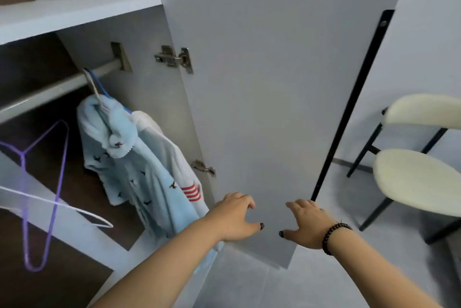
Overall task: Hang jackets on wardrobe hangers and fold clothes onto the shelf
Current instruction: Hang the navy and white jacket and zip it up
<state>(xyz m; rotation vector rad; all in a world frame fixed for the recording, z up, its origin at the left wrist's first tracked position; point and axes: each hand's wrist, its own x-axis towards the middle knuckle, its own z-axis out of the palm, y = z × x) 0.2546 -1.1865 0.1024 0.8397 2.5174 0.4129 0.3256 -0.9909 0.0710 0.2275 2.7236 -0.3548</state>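
Observation:
A light blue jacket [149, 170] with small dark bird prints and red stripes hangs on a blue hanger [99, 88] from the wardrobe rail [50, 90]. Left of it hang an empty purple hanger [53, 183] and a white hanger [82, 213]. The white wardrobe door [262, 108] stands open in the middle of the view. My left hand [235, 218] and my right hand [305, 224] are spread in front of the door's lower part, fingers relaxed, holding nothing. A dark bead bracelet sits on my right wrist.
A white shelf [74, 12] runs above the rail. Two hinges [174, 58] join the door to the wardrobe side. A cream chair [419, 178] with black legs stands at the right on the grey tiled floor [249, 287].

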